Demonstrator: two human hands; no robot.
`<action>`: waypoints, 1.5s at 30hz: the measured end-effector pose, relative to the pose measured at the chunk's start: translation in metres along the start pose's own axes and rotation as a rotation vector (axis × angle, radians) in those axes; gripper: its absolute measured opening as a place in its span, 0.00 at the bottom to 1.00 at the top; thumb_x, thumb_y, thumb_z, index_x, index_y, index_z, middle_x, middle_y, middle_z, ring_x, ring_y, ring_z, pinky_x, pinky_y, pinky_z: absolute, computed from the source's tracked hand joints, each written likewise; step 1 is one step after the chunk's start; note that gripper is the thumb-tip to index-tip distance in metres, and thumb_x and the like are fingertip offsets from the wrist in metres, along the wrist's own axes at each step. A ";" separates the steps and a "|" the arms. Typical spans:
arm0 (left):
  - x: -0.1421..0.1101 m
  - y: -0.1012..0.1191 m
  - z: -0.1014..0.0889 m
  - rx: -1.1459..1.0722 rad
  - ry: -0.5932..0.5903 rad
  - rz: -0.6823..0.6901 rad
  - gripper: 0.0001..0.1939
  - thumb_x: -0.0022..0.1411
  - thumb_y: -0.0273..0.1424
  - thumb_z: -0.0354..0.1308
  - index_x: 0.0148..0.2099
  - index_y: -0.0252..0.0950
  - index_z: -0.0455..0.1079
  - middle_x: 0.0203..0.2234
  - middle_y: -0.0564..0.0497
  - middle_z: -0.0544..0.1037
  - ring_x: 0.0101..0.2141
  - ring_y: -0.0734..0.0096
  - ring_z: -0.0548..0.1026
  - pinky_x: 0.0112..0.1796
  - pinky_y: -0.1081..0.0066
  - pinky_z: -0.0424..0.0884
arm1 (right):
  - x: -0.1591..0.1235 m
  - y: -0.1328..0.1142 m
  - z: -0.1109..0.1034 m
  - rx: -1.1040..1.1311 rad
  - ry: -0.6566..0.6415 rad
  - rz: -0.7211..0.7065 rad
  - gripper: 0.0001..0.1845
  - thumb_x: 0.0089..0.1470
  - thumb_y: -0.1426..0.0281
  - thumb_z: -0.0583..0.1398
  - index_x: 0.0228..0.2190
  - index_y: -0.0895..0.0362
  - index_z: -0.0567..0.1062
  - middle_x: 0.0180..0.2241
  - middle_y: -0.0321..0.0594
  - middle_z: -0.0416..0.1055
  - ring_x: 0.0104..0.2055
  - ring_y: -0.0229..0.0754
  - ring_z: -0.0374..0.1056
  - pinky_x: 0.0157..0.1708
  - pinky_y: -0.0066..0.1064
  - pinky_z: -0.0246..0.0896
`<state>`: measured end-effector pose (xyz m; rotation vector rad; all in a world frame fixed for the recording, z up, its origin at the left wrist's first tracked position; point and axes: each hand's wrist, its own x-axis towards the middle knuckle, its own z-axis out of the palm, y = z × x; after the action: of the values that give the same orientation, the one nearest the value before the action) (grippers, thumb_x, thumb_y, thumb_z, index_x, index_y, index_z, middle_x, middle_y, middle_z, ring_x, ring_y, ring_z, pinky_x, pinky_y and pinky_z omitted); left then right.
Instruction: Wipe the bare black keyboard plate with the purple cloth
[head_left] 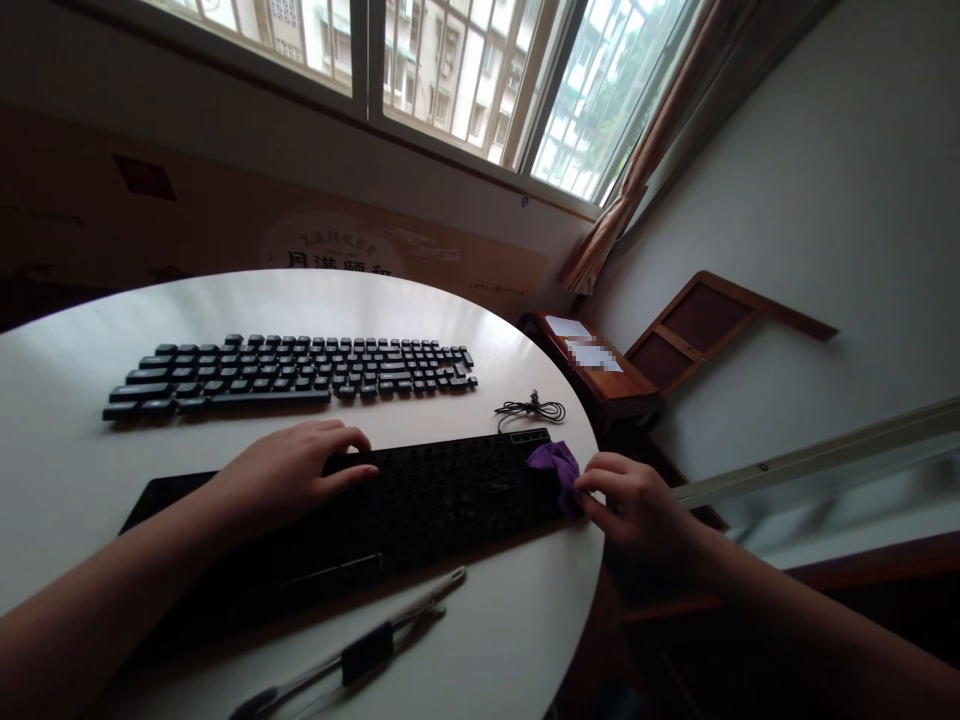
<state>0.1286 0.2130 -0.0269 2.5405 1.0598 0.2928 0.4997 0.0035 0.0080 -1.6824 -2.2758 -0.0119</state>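
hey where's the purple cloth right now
In the head view, the purple cloth is right of centre, held in the right hand at the right end of the black keyboard base, below the coiled cable.

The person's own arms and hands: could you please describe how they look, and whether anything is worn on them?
The left hand and right hand show no gloves. The left forearm and right forearm are slender and bare, with no sleeve, watch or bracelet visible.
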 end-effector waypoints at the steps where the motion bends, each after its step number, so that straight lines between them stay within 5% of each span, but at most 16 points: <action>1: 0.000 0.001 -0.001 0.000 -0.002 -0.001 0.29 0.57 0.59 0.50 0.43 0.43 0.75 0.39 0.45 0.79 0.38 0.54 0.76 0.37 0.63 0.69 | 0.004 -0.002 0.006 0.040 -0.028 0.010 0.08 0.59 0.69 0.57 0.34 0.58 0.76 0.35 0.43 0.70 0.37 0.36 0.65 0.38 0.27 0.60; 6: 0.000 0.004 -0.002 0.005 -0.013 -0.008 0.28 0.57 0.59 0.49 0.43 0.43 0.75 0.39 0.45 0.79 0.38 0.54 0.76 0.37 0.63 0.69 | 0.012 -0.004 0.009 0.366 -0.063 0.137 0.12 0.58 0.66 0.56 0.27 0.60 0.70 0.33 0.42 0.68 0.35 0.36 0.64 0.37 0.27 0.62; 11: 0.000 0.003 -0.002 0.012 -0.032 -0.006 0.28 0.57 0.58 0.50 0.44 0.42 0.75 0.39 0.45 0.79 0.38 0.54 0.75 0.37 0.64 0.69 | -0.007 0.008 -0.042 0.841 0.276 0.357 0.18 0.53 0.64 0.55 0.18 0.62 0.64 0.52 0.44 0.64 0.48 0.45 0.65 0.44 0.34 0.67; 14: -0.002 0.008 -0.005 0.013 -0.032 -0.014 0.26 0.59 0.56 0.51 0.44 0.42 0.75 0.39 0.47 0.78 0.38 0.55 0.75 0.38 0.65 0.68 | -0.024 0.007 -0.064 1.125 0.450 0.375 0.17 0.52 0.63 0.55 0.19 0.61 0.63 0.47 0.42 0.66 0.54 0.50 0.63 0.53 0.46 0.64; 17: -0.004 0.014 -0.010 0.017 -0.034 -0.027 0.23 0.62 0.52 0.51 0.44 0.41 0.74 0.40 0.49 0.78 0.40 0.56 0.74 0.40 0.66 0.67 | -0.037 0.000 -0.075 1.226 0.602 0.445 0.17 0.54 0.61 0.53 0.20 0.59 0.63 0.29 0.42 0.57 0.35 0.39 0.64 0.44 0.43 0.68; 19: -0.004 0.017 -0.011 0.028 -0.047 -0.034 0.22 0.63 0.52 0.51 0.45 0.41 0.74 0.40 0.49 0.78 0.40 0.56 0.74 0.40 0.66 0.67 | -0.041 -0.002 -0.080 1.248 0.635 0.442 0.20 0.55 0.59 0.51 0.19 0.59 0.58 0.24 0.38 0.46 0.24 0.33 0.52 0.30 0.34 0.65; 21: -0.004 0.019 -0.012 0.035 -0.057 -0.038 0.23 0.63 0.52 0.51 0.46 0.41 0.74 0.41 0.49 0.78 0.41 0.56 0.74 0.40 0.65 0.67 | -0.040 0.000 -0.083 1.271 0.587 0.389 0.23 0.55 0.57 0.51 0.18 0.60 0.55 0.24 0.38 0.45 0.23 0.33 0.48 0.21 0.30 0.57; 23: -0.004 0.019 -0.012 0.040 -0.060 -0.038 0.23 0.63 0.52 0.51 0.46 0.41 0.73 0.42 0.48 0.78 0.41 0.56 0.74 0.40 0.65 0.67 | -0.035 0.004 -0.080 1.247 0.457 0.338 0.22 0.54 0.56 0.52 0.18 0.59 0.57 0.25 0.41 0.51 0.25 0.35 0.53 0.21 0.30 0.55; 29: -0.002 0.012 -0.007 0.045 -0.031 -0.016 0.24 0.62 0.54 0.49 0.45 0.42 0.74 0.40 0.48 0.78 0.39 0.56 0.75 0.38 0.65 0.67 | 0.006 0.007 -0.032 0.787 -0.216 0.350 0.10 0.52 0.68 0.59 0.34 0.60 0.76 0.37 0.43 0.71 0.37 0.38 0.68 0.38 0.28 0.66; 34: 0.001 0.001 -0.001 0.020 -0.010 0.000 0.29 0.56 0.60 0.50 0.43 0.43 0.75 0.39 0.45 0.79 0.38 0.53 0.76 0.37 0.64 0.69 | 0.034 0.000 0.006 0.710 -0.276 0.469 0.22 0.51 0.67 0.61 0.48 0.58 0.69 0.37 0.40 0.73 0.37 0.36 0.70 0.36 0.24 0.66; 40: 0.000 0.003 -0.002 -0.007 -0.001 0.000 0.29 0.55 0.60 0.50 0.42 0.43 0.76 0.38 0.45 0.79 0.37 0.54 0.76 0.35 0.64 0.70 | 0.049 -0.004 0.017 0.410 -0.295 0.378 0.07 0.47 0.72 0.61 0.32 0.59 0.77 0.35 0.38 0.73 0.38 0.35 0.69 0.39 0.23 0.63; 45: 0.000 0.004 -0.002 -0.003 0.003 0.011 0.28 0.56 0.59 0.50 0.42 0.42 0.75 0.38 0.45 0.79 0.37 0.55 0.76 0.35 0.64 0.69 | 0.058 -0.003 0.015 0.433 -0.382 0.410 0.15 0.44 0.73 0.60 0.38 0.59 0.73 0.35 0.37 0.71 0.35 0.33 0.65 0.34 0.21 0.61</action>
<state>0.1305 0.2112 -0.0238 2.5450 1.0466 0.3007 0.4785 0.0594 0.0092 -1.9790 -1.9179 0.8911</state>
